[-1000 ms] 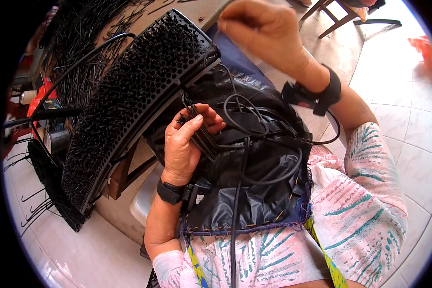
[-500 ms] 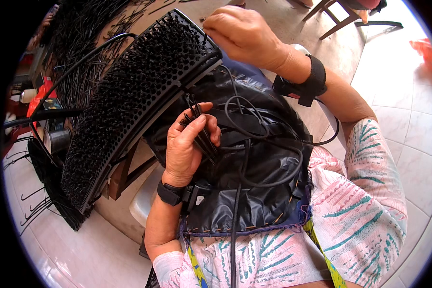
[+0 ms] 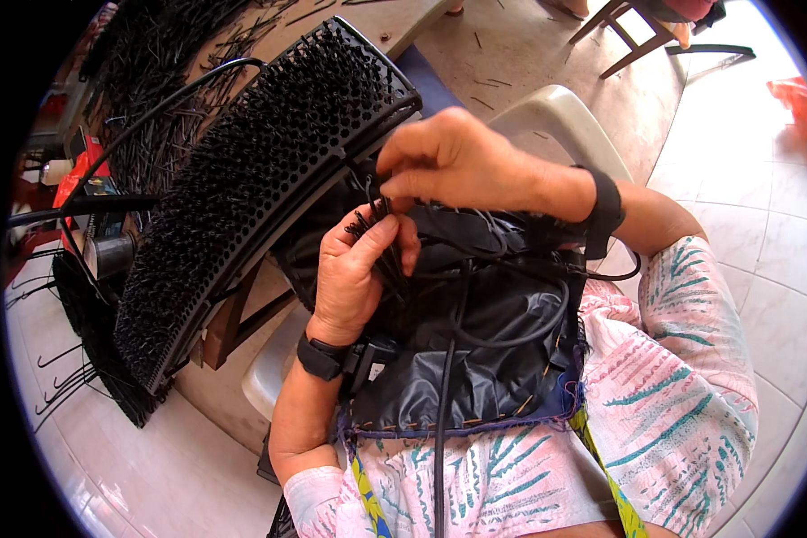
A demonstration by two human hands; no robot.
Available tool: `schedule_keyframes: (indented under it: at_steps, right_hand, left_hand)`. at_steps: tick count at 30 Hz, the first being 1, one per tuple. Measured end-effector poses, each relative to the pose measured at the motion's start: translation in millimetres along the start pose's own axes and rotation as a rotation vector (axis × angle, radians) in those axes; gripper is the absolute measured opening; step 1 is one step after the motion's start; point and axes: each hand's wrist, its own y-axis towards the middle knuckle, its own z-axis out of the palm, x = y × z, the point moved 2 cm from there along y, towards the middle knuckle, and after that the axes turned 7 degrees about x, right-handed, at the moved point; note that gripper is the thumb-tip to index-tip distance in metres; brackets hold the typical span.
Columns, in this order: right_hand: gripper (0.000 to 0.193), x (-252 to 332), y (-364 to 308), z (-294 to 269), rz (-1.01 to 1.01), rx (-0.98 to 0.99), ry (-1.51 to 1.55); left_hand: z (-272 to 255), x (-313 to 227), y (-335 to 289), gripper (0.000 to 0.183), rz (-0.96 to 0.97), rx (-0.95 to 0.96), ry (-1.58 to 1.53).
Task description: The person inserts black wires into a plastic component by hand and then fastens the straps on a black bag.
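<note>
My left hand (image 3: 354, 269) is closed around a bundle of thin black strips (image 3: 362, 226) with looped ends, held upright over my lap. Just above it, my right hand (image 3: 453, 161) has its thumb and finger pinched on a black strip at the bundle's top end; the fingertips partly hide it. Left of both hands stands a long curved black panel (image 3: 332, 154) with rows of round holes. Black strip tufts (image 3: 233, 170) bristle over most of it. Along its near edge and at the upper right end, some holes show no tuft.
A wooden table (image 3: 327, 20) with heaps of loose black strips (image 3: 143, 117) lies behind the panel. A black apron (image 3: 502, 323) covers my lap, with black cables (image 3: 441, 403) across it. White plastic chair (image 3: 560, 121) at right; metal cup (image 3: 108, 257) at left; wooden stool (image 3: 632, 45) farther off.
My right hand has come down and back from the panel's upper right corner to the bundle in my left hand. The left hand stays almost in place, still holding the bundle.
</note>
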Motion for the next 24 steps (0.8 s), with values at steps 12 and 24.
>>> schedule_keyframes:
  at_steps: [12, 24]
  right_hand:
    - [0.005, -15.8, -9.8, 19.5, 0.074, -0.091, 0.656]
    - [0.007, 3.4, -11.3, 8.7, -0.113, -0.157, 0.129]
  left_hand:
    - [2.9, 0.6, -0.2, 0.017, 0.022, 0.048, 0.143]
    - [4.3, 0.5, 0.6, 0.018, 0.027, 0.017, 0.12]
